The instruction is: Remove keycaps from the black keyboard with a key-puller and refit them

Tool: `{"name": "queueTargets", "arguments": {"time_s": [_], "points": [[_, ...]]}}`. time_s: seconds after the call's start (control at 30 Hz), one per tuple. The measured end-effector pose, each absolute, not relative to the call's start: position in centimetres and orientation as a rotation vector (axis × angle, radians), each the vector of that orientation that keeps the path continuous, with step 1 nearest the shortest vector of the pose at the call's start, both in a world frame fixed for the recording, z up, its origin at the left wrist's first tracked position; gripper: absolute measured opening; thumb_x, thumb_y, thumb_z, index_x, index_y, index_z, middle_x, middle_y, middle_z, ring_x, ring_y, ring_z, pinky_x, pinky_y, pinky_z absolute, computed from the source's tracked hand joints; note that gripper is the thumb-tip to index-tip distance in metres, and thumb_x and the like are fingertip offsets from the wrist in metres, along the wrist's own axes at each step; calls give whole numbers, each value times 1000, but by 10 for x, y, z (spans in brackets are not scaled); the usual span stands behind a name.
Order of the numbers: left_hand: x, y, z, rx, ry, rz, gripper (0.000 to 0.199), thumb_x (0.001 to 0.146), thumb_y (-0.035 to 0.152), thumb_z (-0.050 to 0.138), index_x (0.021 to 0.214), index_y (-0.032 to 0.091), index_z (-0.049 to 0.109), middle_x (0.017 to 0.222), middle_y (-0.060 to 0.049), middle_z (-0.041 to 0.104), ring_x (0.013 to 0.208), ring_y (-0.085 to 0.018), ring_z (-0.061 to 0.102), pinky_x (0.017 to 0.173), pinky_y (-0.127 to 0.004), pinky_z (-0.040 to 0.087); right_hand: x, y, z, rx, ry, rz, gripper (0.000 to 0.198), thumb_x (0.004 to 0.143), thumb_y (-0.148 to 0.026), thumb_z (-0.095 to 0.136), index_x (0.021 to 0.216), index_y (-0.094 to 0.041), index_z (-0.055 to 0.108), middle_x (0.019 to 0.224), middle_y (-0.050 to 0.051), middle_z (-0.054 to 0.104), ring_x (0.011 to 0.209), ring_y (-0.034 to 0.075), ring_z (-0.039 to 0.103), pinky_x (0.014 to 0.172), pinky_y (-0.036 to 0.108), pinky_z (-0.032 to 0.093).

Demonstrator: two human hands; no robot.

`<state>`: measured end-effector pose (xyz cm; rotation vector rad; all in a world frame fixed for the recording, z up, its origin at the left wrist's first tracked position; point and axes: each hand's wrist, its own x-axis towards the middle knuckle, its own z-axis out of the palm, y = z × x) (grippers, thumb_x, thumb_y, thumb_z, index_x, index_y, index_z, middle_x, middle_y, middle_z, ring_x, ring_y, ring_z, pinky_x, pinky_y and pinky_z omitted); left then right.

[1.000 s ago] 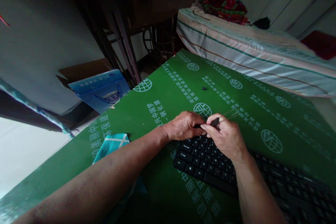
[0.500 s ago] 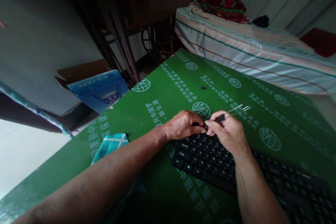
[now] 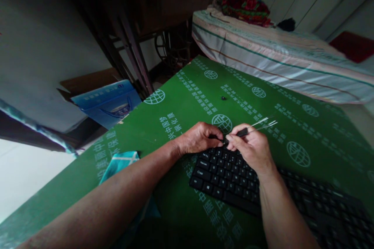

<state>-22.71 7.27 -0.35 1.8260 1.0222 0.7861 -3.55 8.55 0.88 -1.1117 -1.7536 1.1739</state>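
Note:
My right hand (image 3: 248,144) pinches a wire keycap puller by its black handle (image 3: 242,132). Its thin metal wires (image 3: 264,121) stick out to the upper right, past my knuckles. Thumb and forefinger of my left hand (image 3: 201,138) are closed together close to the right fingertips; whatever they hold is too small and dark to name. Both hands are over the upper left edge of a black keyboard (image 3: 228,171), which runs under my right forearm. A small black piece, like a keycap (image 3: 223,98), lies on the green tabletop (image 3: 187,97) beyond the hands.
A teal and white cloth (image 3: 117,165) lies partly under my left forearm. Left of the table's edge is a blue box (image 3: 113,103). A bed with a striped cover (image 3: 263,50) stands beyond the table, near a dark wooden desk (image 3: 175,4).
The view has shifted slightly. My hands stay close together above the keyboard, with a slightly wider gap between their fingertips. The keycap puller remains in my right hand.

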Motion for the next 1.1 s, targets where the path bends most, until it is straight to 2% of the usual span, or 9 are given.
{"name": "queueTargets", "arguments": {"time_s": [0.33, 0.6, 0.77, 0.97, 1.1], "points": [[-230, 75, -5, 1745, 1060, 805, 20, 80, 28, 60, 91, 12, 67, 81, -2, 67, 72, -11, 59, 71, -24, 47, -36, 86, 11, -1082, -1708, 1157, 18, 77, -33, 67, 79, -17, 58, 55, -2, 64, 47, 12, 62, 48, 22, 50], [-241, 83, -2, 1742, 1256, 929, 24, 78, 33, 60, 87, 10, 66, 79, -3, 66, 69, -11, 59, 65, -23, 48, -38, 91, 2, -1112, -1472, 1116, 24, 74, -36, 69, 78, -17, 56, 51, -3, 62, 43, 11, 59, 44, 21, 49], [-241, 91, 8, 1846, 1374, 930, 19, 77, 29, 61, 85, 12, 67, 80, -3, 67, 70, -12, 60, 64, -24, 48, -42, 92, -2, -1102, -1380, 1120, 27, 73, -38, 70, 79, -16, 56, 49, -4, 60, 42, 10, 57, 43, 19, 47], [-234, 111, 26, 2044, 1408, 784, 9, 76, 19, 61, 76, 15, 69, 67, 1, 66, 64, -11, 60, 59, -21, 46, -44, 94, -4, -1098, -1297, 1132, 29, 73, -41, 71, 78, -16, 57, 50, -3, 60, 43, 10, 57, 43, 19, 47], [-230, 139, 26, 2215, 1463, 731, 7, 75, 18, 63, 76, 17, 70, 74, -1, 67, 71, -14, 61, 69, -25, 48, -43, 96, -5, -1108, -1249, 1144, 30, 72, -42, 71, 78, -16, 57, 50, -3, 60, 44, 10, 56, 44, 19, 46]]}}
